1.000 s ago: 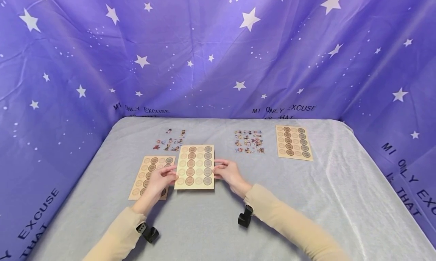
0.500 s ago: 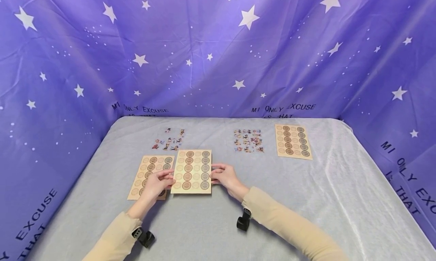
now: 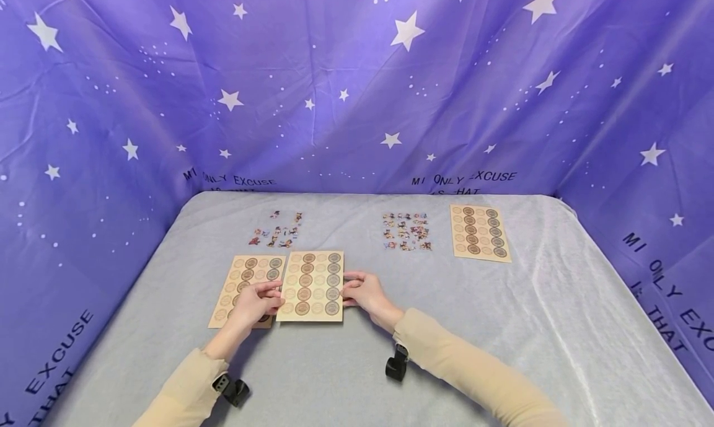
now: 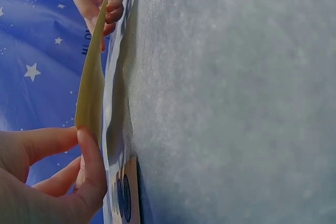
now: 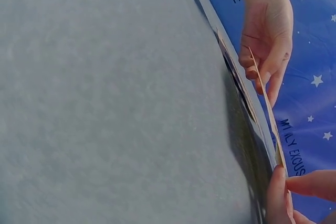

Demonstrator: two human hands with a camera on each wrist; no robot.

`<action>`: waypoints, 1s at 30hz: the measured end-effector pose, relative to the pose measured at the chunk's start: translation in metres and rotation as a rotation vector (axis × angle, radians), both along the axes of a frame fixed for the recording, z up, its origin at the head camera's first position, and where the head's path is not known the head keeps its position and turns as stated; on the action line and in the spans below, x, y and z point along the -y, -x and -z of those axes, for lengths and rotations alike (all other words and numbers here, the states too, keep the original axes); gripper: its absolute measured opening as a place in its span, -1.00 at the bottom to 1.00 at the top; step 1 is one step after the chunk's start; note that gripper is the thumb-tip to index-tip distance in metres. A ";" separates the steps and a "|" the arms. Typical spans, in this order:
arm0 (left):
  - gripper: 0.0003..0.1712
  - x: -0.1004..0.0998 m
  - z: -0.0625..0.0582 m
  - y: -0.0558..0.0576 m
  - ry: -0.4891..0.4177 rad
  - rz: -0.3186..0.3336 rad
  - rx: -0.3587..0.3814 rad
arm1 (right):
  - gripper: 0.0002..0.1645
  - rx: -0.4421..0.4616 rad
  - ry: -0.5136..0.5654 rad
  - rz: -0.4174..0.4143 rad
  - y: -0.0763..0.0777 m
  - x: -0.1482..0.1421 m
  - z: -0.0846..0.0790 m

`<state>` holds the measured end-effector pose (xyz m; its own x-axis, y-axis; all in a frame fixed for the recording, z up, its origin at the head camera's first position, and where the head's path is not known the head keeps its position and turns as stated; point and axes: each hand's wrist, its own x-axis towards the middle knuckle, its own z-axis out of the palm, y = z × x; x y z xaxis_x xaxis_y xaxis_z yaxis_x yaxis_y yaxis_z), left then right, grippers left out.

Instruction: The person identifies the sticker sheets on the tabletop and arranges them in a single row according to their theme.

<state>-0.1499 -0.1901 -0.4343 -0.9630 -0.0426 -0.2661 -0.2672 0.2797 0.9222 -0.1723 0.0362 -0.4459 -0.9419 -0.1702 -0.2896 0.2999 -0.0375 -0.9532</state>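
Both hands hold a tan sticker sheet (image 3: pixel 310 287) printed with rows of round seals. My left hand (image 3: pixel 252 306) pinches its left edge between thumb and fingers, and my right hand (image 3: pixel 369 295) pinches the right edge. In the left wrist view the held sheet (image 4: pixel 93 85) shows edge-on, slightly bowed and raised above the cloth. A second tan sticker sheet (image 3: pixel 230 289) lies flat to the left, partly hidden under my left hand and wrist. The right wrist view shows the thin edge of the held sheet (image 5: pixel 270 114) running between the two hands.
Two clear sheets of small cartoon stickers, a left one (image 3: pixel 277 232) and a right one (image 3: pixel 406 232), lie toward the back. Another tan seal sheet (image 3: pixel 480 233) lies at the back right. Grey cloth (image 3: pixel 474 328) covers the table, and a purple starry curtain (image 3: pixel 357 86) surrounds it.
Both hands have brought the held sheet slightly toward the front and to the left. Its gap above the cloth looks smaller. The other sheets stay where they were.
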 end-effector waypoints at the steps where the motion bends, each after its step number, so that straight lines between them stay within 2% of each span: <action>1: -0.51 0.000 0.000 0.000 0.005 0.003 0.000 | -0.49 -0.002 0.000 -0.003 0.000 0.000 0.001; 15: -0.54 0.004 0.005 0.001 0.060 0.026 0.003 | -0.47 -0.019 -0.033 -0.028 0.000 0.004 0.005; 21: -0.56 0.002 0.005 0.002 0.128 0.049 -0.020 | -0.46 -0.034 -0.056 -0.041 -0.002 0.004 0.007; 26: -0.57 0.000 0.004 0.000 0.187 0.063 -0.043 | -0.45 -0.065 -0.088 -0.069 -0.008 0.002 -0.006; 30: -0.57 -0.001 0.004 0.001 0.217 0.070 -0.044 | -0.44 -0.088 -0.163 -0.098 -0.014 0.003 -0.021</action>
<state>-0.1506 -0.1889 -0.4386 -0.9762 -0.0269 -0.2152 -0.2006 0.4893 0.8487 -0.1581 0.0333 -0.4251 -0.9460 -0.2201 -0.2378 0.2094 0.1449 -0.9670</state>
